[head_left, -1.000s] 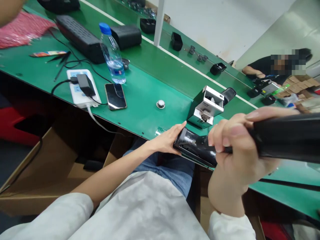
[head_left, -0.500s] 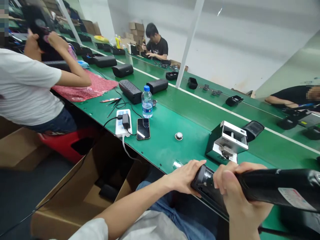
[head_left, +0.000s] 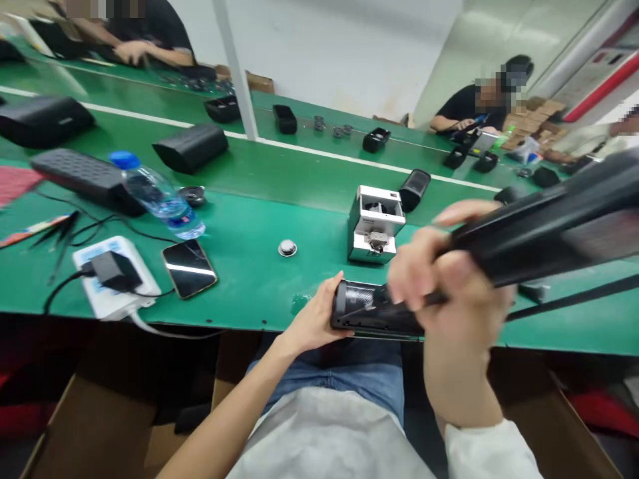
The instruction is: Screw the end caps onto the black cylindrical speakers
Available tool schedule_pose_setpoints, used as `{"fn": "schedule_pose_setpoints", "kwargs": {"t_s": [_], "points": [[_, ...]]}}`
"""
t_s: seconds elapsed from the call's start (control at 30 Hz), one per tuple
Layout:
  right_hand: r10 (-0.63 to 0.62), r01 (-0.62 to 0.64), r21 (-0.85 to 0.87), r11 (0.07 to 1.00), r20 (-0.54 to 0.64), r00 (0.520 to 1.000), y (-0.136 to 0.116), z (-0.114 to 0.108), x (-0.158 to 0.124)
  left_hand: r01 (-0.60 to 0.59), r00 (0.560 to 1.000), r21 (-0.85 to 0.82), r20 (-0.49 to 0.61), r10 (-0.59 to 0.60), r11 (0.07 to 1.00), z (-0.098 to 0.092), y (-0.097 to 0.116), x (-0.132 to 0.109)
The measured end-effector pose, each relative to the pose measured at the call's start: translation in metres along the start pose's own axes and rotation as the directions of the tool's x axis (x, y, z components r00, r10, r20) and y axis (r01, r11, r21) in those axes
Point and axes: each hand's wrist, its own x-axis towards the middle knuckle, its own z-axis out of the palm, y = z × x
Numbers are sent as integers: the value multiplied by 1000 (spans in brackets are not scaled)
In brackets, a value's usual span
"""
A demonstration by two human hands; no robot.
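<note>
At the near edge of a green worktop (head_left: 259, 279), the left hand (head_left: 314, 322) steadies a black speaker (head_left: 372, 311) by its end, fingers curled on it, while the right hand (head_left: 449, 286) grips a black tool (head_left: 544, 226); a white box (head_left: 375, 223) stands just behind.

The left forearm runs bare from about 7 o'clock in the head view up toward the centre, wrist straight, sleeve out of sight. The left hand (head_left: 314, 319) lies palm-in with the thumb raised toward 1 o'clock and the fingers cupped out of view. The right arm rises from 5 o'clock in a white cuff, forearm near upright. The right hand (head_left: 444, 279), blurred, is curled into a closed grip, knuckles toward 10 o'clock, index finger stretched toward 2 o'clock.
</note>
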Motion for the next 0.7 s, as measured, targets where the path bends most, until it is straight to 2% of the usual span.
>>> {"fn": "schedule_pose_setpoints", "kwargs": {"t_s": [0.07, 0.1, 0.17, 0.2, 0.3, 0.4, 0.5, 0.7], "points": [[-157, 149, -67, 987, -150, 976, -8, -17, 28, -15, 1000, 23, 26, 15, 1000, -3, 0, -2], [-252, 222, -153, 963, -218, 943, -7, -26, 42, -17, 999, 25, 32, 16, 1000, -3, 0, -3], [-400, 308, -314, 898, -295, 868, 10, -46, 69, -15, 999, 28, 29, 14, 999, -5, 2, -3], [-423, 304, -370, 878, -300, 855, 23, -55, 80, -13, 1000, 31, 26, 12, 999, -5, 3, -3], [-426, 268, -474, 839, -263, 866, 66, -78, 102, -7, 1000, 36, 22, 6, 999, -5, 5, -1], [-429, 266, -505, 821, -241, 870, 97, -90, 109, -4, 1000, 32, 26, 3, 999, -6, 5, -1], [-426, 266, -506, 821, -232, 874, 111, -95, 109, 5, 1000, 34, 29, -6, 999, -6, 6, -1], [-439, 277, -530, 802, -208, 874, 119, -103, 112, 10, 1000, 37, 21, -10, 999, -5, 7, -1]]}}
